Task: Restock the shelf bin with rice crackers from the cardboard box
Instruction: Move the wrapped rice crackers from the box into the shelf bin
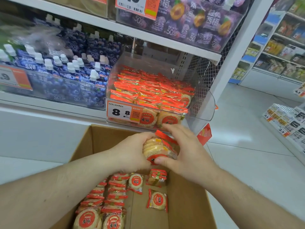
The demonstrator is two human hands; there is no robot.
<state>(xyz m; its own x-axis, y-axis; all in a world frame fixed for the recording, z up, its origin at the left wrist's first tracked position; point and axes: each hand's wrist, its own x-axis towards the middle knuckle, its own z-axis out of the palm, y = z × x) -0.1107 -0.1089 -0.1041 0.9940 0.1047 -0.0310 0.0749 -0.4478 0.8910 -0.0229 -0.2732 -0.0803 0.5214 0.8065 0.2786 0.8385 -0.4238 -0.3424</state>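
Head view looks down on both hands gripping one small stack of rice cracker packets [159,150] above the far end of the cardboard box [186,204]. Left hand [130,151] curls its fingers round the stack's left side; right hand [184,149] holds the right side, thumb pressed on the near edge, fingers over the top. More packets [105,202] lie in rows at the box's near left. Just beyond, the clear shelf bin [203,95] sits heaped with packets, its price tag [123,113] on the front

Red-and-orange rice crackers [159,148], brown cardboard box [186,204]
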